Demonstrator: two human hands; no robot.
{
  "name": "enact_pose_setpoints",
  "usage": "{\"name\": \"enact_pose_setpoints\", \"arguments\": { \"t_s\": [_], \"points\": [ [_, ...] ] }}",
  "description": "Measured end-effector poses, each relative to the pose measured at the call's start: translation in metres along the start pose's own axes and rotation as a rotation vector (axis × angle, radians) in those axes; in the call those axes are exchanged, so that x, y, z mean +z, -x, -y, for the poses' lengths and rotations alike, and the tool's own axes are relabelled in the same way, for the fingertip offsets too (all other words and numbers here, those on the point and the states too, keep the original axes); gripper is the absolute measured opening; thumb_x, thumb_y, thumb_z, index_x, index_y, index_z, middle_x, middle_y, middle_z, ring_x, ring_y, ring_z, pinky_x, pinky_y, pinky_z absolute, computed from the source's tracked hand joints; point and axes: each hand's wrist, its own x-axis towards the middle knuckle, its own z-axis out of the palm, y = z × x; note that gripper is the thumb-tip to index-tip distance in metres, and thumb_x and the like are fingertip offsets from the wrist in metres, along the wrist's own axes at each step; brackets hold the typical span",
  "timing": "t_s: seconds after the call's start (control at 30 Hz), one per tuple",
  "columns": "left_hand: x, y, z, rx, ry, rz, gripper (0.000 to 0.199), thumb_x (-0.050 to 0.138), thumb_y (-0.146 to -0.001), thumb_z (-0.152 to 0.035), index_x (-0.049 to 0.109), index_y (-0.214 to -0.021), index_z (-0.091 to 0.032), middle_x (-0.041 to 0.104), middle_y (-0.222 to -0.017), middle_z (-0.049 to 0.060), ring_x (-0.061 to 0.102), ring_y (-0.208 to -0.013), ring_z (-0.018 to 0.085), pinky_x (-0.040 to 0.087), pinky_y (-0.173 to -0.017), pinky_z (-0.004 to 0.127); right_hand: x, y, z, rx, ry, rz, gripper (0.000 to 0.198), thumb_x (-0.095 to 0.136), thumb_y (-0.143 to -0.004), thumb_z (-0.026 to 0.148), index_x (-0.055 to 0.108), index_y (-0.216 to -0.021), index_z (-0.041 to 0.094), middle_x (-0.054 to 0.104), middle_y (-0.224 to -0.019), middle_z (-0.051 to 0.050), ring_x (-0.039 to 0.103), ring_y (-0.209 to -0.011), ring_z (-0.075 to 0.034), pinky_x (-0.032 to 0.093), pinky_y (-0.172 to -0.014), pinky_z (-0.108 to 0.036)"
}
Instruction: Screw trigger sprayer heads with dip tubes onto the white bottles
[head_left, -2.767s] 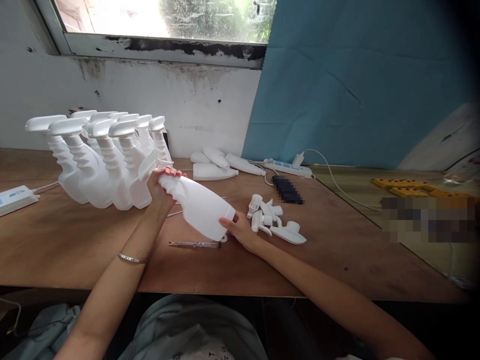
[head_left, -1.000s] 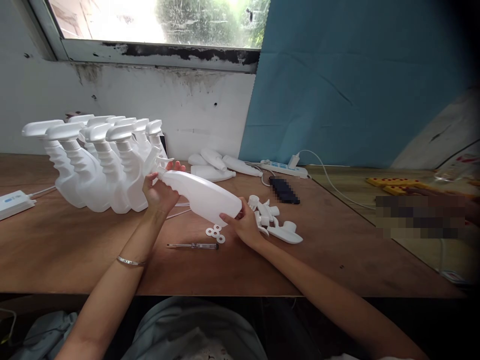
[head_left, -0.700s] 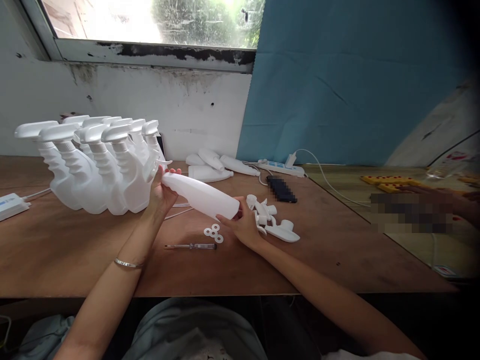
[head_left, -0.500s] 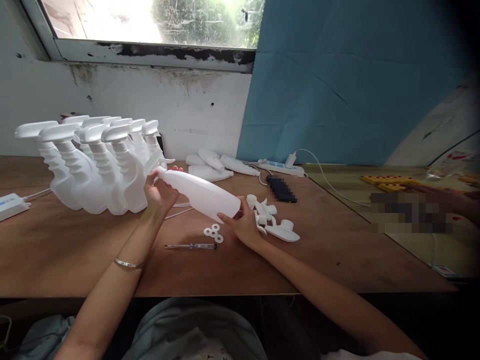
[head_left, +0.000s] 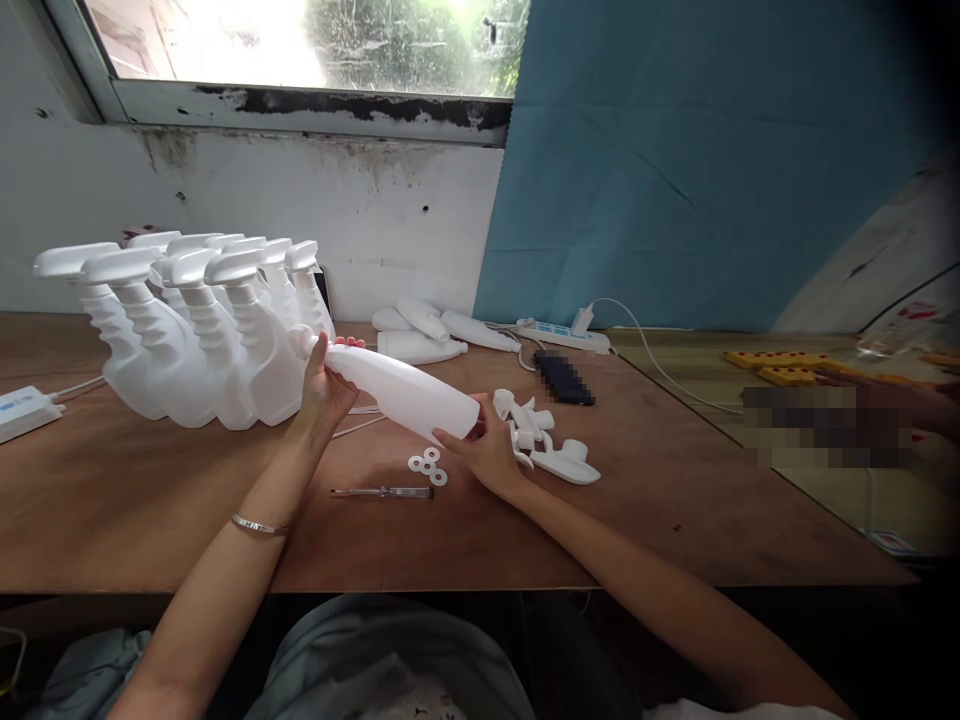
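Note:
A white plastic spray bottle (head_left: pixel 405 388) lies tilted across my two hands, above the table. My left hand (head_left: pixel 328 385) is closed around its neck, where the white spray head (head_left: pixel 302 341) sits, partly hidden by my fingers. My right hand (head_left: pixel 491 445) grips the bottle's base. Below the bottle lie several small white washers (head_left: pixel 427 463) and a screwdriver (head_left: pixel 384 492) with a clear handle. Loose white spray heads (head_left: pixel 559 455) are piled just beyond my right hand.
Assembled spray bottles (head_left: pixel 202 340) stand in a group at the left. Several bottles without heads (head_left: pixel 420 346) lie by the wall. A power strip (head_left: pixel 566 335), a phone (head_left: pixel 562 377) and cables are at the back right. Another person's hand (head_left: pixel 862 395) is near yellow parts (head_left: pixel 780 362).
My left hand has turned at the bottle's neck, and the spray head has rotated with it, its lever now out of sight. My right hand stays at the base.

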Motion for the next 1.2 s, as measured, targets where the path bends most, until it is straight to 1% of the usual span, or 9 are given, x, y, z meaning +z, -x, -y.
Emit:
{"name": "enact_pose_setpoints", "arguments": {
  "t_s": [0.17,0.23,0.3,0.37,0.47,0.6,0.7,1.0,1.2],
  "points": [
    [-0.002,0.004,-0.002,-0.026,0.043,0.110,0.026,0.050,-0.075,-0.029,0.059,-0.091,-0.010,0.068,-0.083,0.008,0.064,-0.088,0.018,0.051,-0.079,0.026,0.000,-0.001,-0.001,0.014,-0.053,-0.003,0.041,0.070,-0.062,0.043,0.045,-0.087,0.022,0.054,-0.072,0.003,0.051,-0.061,-0.012,0.042,-0.050,-0.023],
    [-0.002,0.005,-0.002,-0.022,0.029,0.129,0.027,0.049,-0.075,-0.028,0.059,-0.094,-0.011,0.068,-0.091,0.009,0.062,-0.095,0.019,0.050,-0.082,0.027,0.000,-0.002,-0.001,0.020,-0.073,-0.004,0.040,0.069,-0.062,0.042,0.045,-0.087,0.022,0.053,-0.071,0.003,0.052,-0.062,-0.013,0.043,-0.051,-0.023],
    [-0.001,0.004,-0.002,-0.022,0.005,0.121,0.025,0.049,-0.078,-0.028,0.059,-0.095,-0.013,0.067,-0.095,0.009,0.060,-0.100,0.019,0.049,-0.084,0.028,0.000,-0.001,0.000,0.022,-0.077,-0.009,0.040,0.069,-0.062,0.041,0.046,-0.087,0.022,0.054,-0.071,0.003,0.052,-0.062,-0.013,0.043,-0.051,-0.024],
    [0.001,0.003,-0.001,-0.010,-0.016,0.095,0.023,0.050,-0.081,-0.030,0.060,-0.093,-0.013,0.068,-0.096,0.009,0.061,-0.098,0.019,0.050,-0.083,0.028,0.000,-0.001,0.000,0.019,-0.074,-0.015,0.039,0.069,-0.061,0.041,0.046,-0.087,0.022,0.054,-0.072,0.003,0.052,-0.062,-0.013,0.043,-0.051,-0.023],
    [0.001,0.001,0.001,0.015,-0.035,0.044,0.021,0.055,-0.080,-0.034,0.060,-0.084,-0.014,0.069,-0.090,0.007,0.064,-0.089,0.017,0.052,-0.077,0.026,0.000,-0.001,0.001,0.011,-0.070,-0.010,0.040,0.070,-0.061,0.041,0.046,-0.086,0.022,0.054,-0.072,0.003,0.052,-0.061,-0.012,0.043,-0.050,-0.023],
    [0.000,-0.001,0.001,0.033,-0.031,-0.013,0.022,0.061,-0.076,-0.036,0.058,-0.071,-0.015,0.069,-0.076,0.003,0.066,-0.075,0.013,0.053,-0.068,0.022,0.001,0.000,0.001,0.001,-0.039,-0.003,0.041,0.070,-0.060,0.042,0.046,-0.086,0.022,0.054,-0.073,0.002,0.051,-0.059,-0.012,0.043,-0.048,-0.022],
    [-0.001,-0.001,0.001,0.030,-0.024,-0.006,0.023,0.063,-0.075,-0.036,0.057,-0.068,-0.015,0.065,-0.065,0.000,0.065,-0.068,0.012,0.052,-0.066,0.021,0.001,0.000,0.000,-0.009,-0.013,0.000,0.042,0.071,-0.060,0.043,0.046,-0.087,0.022,0.054,-0.073,0.002,0.051,-0.060,-0.012,0.043,-0.049,-0.022],
    [-0.002,0.000,-0.003,-0.010,-0.021,-0.001,0.020,0.062,-0.073,-0.033,0.056,-0.065,-0.015,0.062,-0.061,-0.002,0.064,-0.065,0.012,0.052,-0.063,0.022,0.001,0.001,0.000,-0.017,-0.014,0.022,0.042,0.070,-0.061,0.042,0.047,-0.089,0.022,0.056,-0.076,0.001,0.053,-0.063,-0.013,0.044,-0.050,-0.023],
    [-0.001,0.001,-0.009,0.015,-0.015,0.006,0.021,0.064,-0.068,-0.033,0.055,-0.062,-0.016,0.061,-0.059,-0.003,0.064,-0.067,0.014,0.052,-0.067,0.025,0.001,0.001,0.001,-0.022,-0.026,0.028,0.043,0.071,-0.061,0.041,0.047,-0.090,0.022,0.055,-0.074,0.002,0.051,-0.061,-0.012,0.043,-0.050,-0.023]
  ]
}}
